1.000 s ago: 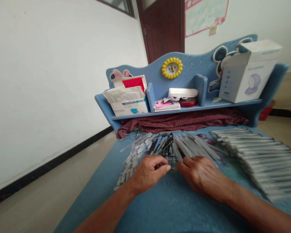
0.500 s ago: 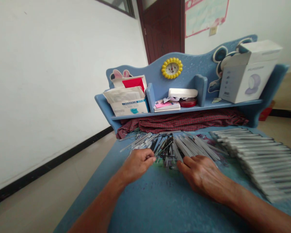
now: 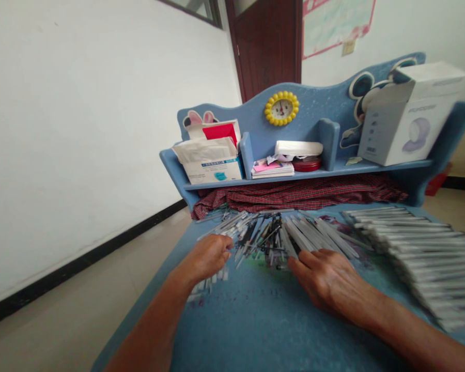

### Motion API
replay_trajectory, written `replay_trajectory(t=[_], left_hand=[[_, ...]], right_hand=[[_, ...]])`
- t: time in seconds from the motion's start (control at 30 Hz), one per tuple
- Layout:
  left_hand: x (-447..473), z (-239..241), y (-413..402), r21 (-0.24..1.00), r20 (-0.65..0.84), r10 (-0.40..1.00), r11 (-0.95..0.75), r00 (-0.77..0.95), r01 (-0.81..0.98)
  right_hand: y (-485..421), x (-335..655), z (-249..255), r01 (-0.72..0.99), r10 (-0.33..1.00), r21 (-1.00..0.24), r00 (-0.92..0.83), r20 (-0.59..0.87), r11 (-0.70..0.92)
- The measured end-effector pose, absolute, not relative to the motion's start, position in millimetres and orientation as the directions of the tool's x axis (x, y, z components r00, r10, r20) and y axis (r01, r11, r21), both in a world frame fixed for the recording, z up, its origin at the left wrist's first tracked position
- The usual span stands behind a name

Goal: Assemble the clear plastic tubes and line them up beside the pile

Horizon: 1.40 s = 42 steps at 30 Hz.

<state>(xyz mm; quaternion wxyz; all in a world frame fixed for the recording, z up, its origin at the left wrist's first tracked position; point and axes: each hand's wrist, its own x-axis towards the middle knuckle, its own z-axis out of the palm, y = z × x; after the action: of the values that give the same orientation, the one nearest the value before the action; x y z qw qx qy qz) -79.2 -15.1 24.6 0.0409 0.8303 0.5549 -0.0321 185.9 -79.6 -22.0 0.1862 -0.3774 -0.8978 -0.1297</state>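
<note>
A loose heap of thin grey and black pen-like sticks [image 3: 273, 235] lies across the middle of the blue desk [image 3: 263, 320]. My left hand [image 3: 205, 257] rests on the left part of the heap, fingers curled over some short grey pieces; what it grips I cannot make out. My right hand [image 3: 325, 279] lies palm down at the heap's near edge, fingers stretched forward and touching the sticks. To the right, a neat row of long grey sticks [image 3: 418, 248] lies side by side.
The desk's blue shelf [image 3: 294, 175] holds a white carton of papers [image 3: 211, 160], a stack of booklets [image 3: 273, 168], a red tin and a white box [image 3: 406, 119]. A yellow clock [image 3: 281, 108] sits above. Red checked cloth [image 3: 302, 194] lies under the shelf. The floor drops off at the left.
My left hand has moved from the middle of the heap out to its left side. My right hand has stayed nearly still. The view has shifted a little.
</note>
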Motion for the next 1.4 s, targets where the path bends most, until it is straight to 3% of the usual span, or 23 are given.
replay_trajectory(t=[0.17,0.3,0.53,0.73,0.87,0.93,1.0,1.1,1.17,1.23,1.3,1.4], left_hand=[[-78.0,32.0,-22.3,0.002,-0.186,0.912,-0.371,0.365,0.928],[-68.3,35.6,-29.7,-0.130,-0.290,0.906,-0.356,0.308,0.925],[-57.6,37.9,-36.8,-0.204,-0.315,0.888,-0.410,0.337,0.889],[-59.8,32.3,-36.6,-0.068,-0.280,0.864,-0.453,0.419,0.889],[-60.6,33.2,-35.6,0.187,-0.188,0.855,-0.451,0.483,0.873],[-58.1,33.5,-37.0,0.398,-0.162,0.850,-0.408,0.501,0.821],[-52.9,31.8,-40.1,0.590,-0.152,0.848,-0.335,0.508,0.735],[-41.9,25.2,-46.1,0.748,-0.135,0.852,-0.247,0.505,0.616],[-34.9,19.9,-49.7,0.784,-0.118,0.854,-0.233,0.506,0.576],[-29.5,15.4,-52.4,0.786,-0.090,0.854,-0.256,0.513,0.563],[-26.0,12.6,-54.1,0.779,-0.059,0.852,-0.286,0.520,0.558],[-23.5,10.6,-55.0,0.762,-0.032,0.850,-0.320,0.526,0.563]], right_hand=[[-78.2,186.6,-26.1,0.730,0.633,0.104,-0.646,0.427,0.675],[-78.4,186.5,-24.9,0.724,0.629,0.101,-0.652,0.422,0.682],[-79.8,185.3,-22.5,0.727,0.628,0.109,-0.649,0.429,0.678],[-79.4,185.6,-20.8,0.735,0.634,0.102,-0.639,0.434,0.670],[-79.3,187.1,-18.7,0.734,0.638,0.053,-0.621,0.456,0.677],[-79.0,187.6,-17.7,0.710,0.633,-0.058,-0.585,0.507,0.702],[-79.2,187.6,-15.8,0.651,0.659,-0.259,-0.500,0.561,0.714],[-80.4,186.4,-11.0,0.497,0.779,-0.604,-0.330,0.533,0.623],[-80.7,185.2,-7.3,0.326,0.863,-0.800,-0.237,0.446,0.503],[-80.1,184.0,-4.4,0.107,0.919,-0.921,-0.169,0.355,0.375],[-78.7,183.1,-2.9,-0.075,0.948,-0.954,-0.113,0.296,0.289],[-76.8,182.3,-2.7,-0.208,0.963,-0.948,-0.070,0.260,0.241]])
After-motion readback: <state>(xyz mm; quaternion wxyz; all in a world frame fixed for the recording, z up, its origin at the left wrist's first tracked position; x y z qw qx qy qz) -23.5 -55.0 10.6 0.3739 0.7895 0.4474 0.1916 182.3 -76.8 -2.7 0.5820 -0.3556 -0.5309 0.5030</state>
